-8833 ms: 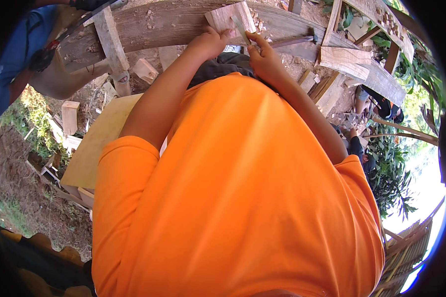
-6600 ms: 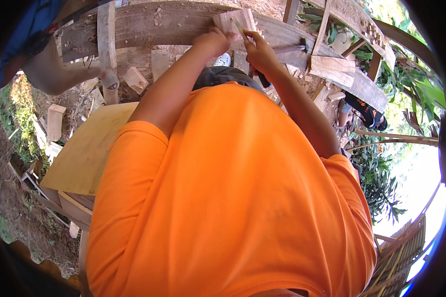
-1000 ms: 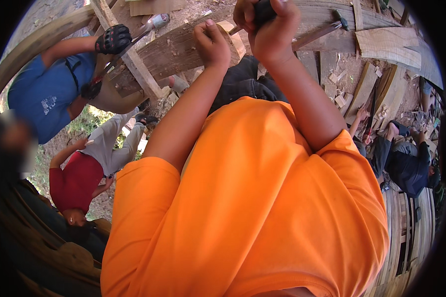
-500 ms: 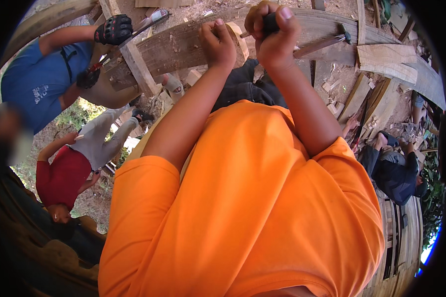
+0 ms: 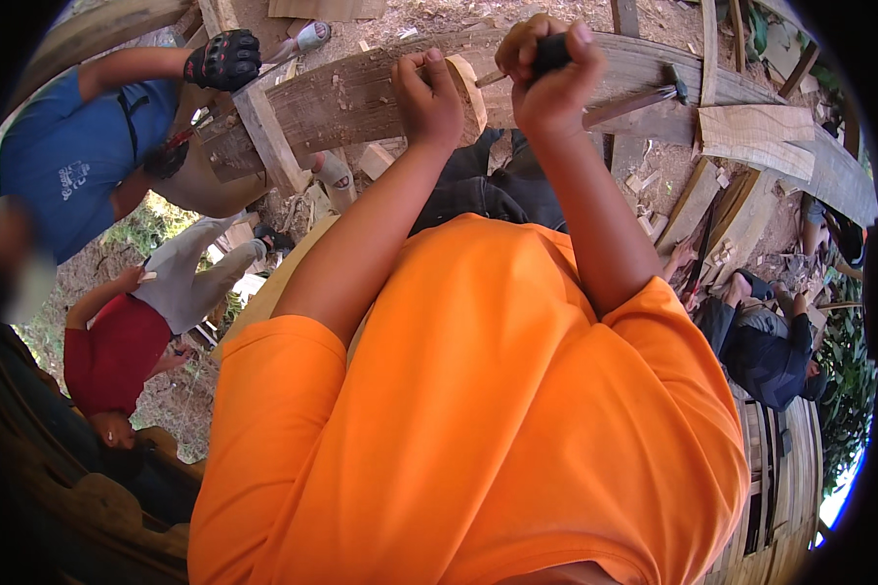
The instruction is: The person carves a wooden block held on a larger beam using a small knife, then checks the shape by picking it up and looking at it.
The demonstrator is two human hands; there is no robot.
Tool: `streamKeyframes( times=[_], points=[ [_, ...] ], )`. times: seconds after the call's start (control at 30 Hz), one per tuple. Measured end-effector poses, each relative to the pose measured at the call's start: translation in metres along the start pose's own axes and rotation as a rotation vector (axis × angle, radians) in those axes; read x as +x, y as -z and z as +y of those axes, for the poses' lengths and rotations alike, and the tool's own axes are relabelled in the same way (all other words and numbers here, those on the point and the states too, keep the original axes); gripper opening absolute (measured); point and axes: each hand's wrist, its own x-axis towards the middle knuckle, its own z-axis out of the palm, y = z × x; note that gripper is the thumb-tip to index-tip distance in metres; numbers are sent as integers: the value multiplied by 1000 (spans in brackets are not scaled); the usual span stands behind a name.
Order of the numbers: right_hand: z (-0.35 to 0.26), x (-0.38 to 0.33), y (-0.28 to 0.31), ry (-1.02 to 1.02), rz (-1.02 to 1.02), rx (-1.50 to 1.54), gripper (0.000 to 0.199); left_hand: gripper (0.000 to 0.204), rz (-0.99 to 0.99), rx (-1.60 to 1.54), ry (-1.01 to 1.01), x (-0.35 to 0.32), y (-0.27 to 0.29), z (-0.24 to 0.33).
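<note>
My left hand point(image 5: 428, 102) is closed around the left side of a pale wood piece point(image 5: 469, 96) with a rounded edge, held upright against the long plank. My right hand point(image 5: 554, 83) grips the black handle point(image 5: 552, 53) of a tool. From it a thin metal shaft point(image 5: 493, 78) points left, its tip close to the wood piece; the tip's shape is too small to tell. A hammer point(image 5: 637, 101) lies on the plank just right of my right hand, its dark head at the far end.
The long curved plank point(image 5: 346, 97) spans the front, crossed by an upright board point(image 5: 268, 136) at left. A flat board point(image 5: 757, 132) lies at right. At left a person in blue with black gloves point(image 5: 222, 60) holds a tool. Offcuts and shavings litter the ground.
My right hand has shifted slightly right, with the tool still in its grip. My left hand stays on the wood piece. The gloved person's tool has swung lower.
</note>
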Motion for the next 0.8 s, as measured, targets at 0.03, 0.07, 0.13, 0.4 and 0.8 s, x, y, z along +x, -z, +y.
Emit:
streamKeyframes(
  times=[0.03,0.07,0.13,0.4,0.8],
  points=[
    [-12,-4,-9,15,2,47,57,44,24,20,-38,1,-1,-6],
    [-24,-6,-18,8,13,124,55,46,41,39,-77,0,-3,-6],
    [-15,-1,-20,-15,40,104,57,42,12,-18,-27,-2,-4,-7],
    [-6,3,-30,5,63,-87,53,43,26,-26,-31,4,-6,-2],
    [-14,-8,-22,40,136,3,55,42,47,-27,-4,0,-5,0]
  ],
)
